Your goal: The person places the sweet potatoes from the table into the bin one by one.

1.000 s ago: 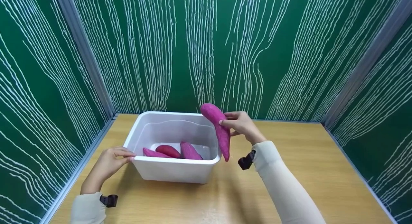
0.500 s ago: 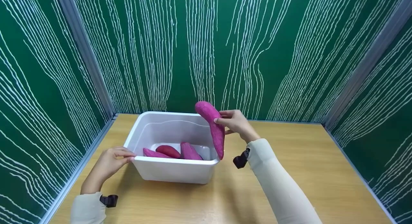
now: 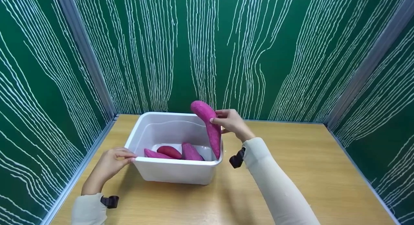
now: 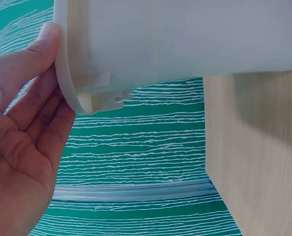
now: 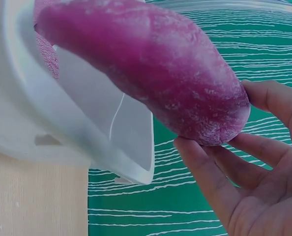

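My right hand holds a long pink-purple sweet potato between thumb and fingers. It hangs tilted over the right rim of a white plastic bin, thick end up, thin end near the front right corner. The right wrist view shows the fingertips around one end of this sweet potato. My left hand pinches the bin's front left corner, thumb against the rim in the left wrist view. Inside the bin lie a pink sweet potato, a red one and a purplish one, partly hidden by the front wall.
The bin stands on a wooden table, toward its back left. Green panels with white wavy lines rise at the back and both sides, joined by grey metal posts. The table surface extends to the right of the bin.
My right hand has moved left with the sweet potato, bringing it from just outside the bin's right wall to over the right rim. The left hand and the bin have stayed still.
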### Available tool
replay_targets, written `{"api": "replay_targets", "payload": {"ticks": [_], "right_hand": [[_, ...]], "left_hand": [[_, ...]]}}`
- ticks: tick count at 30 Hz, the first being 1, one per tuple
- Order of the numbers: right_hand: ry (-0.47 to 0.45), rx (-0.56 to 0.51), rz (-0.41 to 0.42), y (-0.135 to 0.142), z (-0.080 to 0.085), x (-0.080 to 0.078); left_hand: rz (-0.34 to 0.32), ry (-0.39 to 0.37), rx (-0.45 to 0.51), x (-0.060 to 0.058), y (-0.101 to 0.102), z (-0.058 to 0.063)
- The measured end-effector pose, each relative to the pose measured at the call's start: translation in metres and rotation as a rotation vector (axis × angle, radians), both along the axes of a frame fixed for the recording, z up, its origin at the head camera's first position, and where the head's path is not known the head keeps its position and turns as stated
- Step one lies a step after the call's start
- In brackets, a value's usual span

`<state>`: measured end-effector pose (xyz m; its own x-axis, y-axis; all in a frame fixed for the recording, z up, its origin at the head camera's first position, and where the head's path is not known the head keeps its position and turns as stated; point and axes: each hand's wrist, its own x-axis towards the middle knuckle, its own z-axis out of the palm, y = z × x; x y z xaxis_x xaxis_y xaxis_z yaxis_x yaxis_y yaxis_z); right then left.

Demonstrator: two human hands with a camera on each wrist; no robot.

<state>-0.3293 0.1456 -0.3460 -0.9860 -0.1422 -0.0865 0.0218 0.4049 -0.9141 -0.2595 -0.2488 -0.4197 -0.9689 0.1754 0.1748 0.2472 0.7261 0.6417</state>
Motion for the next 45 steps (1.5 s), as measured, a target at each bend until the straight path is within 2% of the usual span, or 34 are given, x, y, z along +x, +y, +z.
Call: {"api": "replay_targets", "payload": {"ticks": [9,18,35,41,45], "right_hand": [[0.002,0.011,0.006,-0.006,0.001,-0.001],[0.008,0.017,0.013,-0.010,-0.002,-0.003],[0.018,0.045,0.012,-0.021,-0.004,-0.001],[0.059,0.024,0.010,-0.022,-0.003,0.000],[0.072,0.037,0.008,-0.022,-0.001,0.001]], "left_hand": [[0.010,-0.027,0.010,0.000,0.000,0.000],[-0.003,0.001,0.027,-0.001,0.001,-0.001],[0.002,-0.027,0.029,-0.001,0.000,-0.001],[0.016,-0.049,0.040,0.000,0.000,0.000],[0.008,-0.022,0.029,0.000,0.000,0.000]]}}
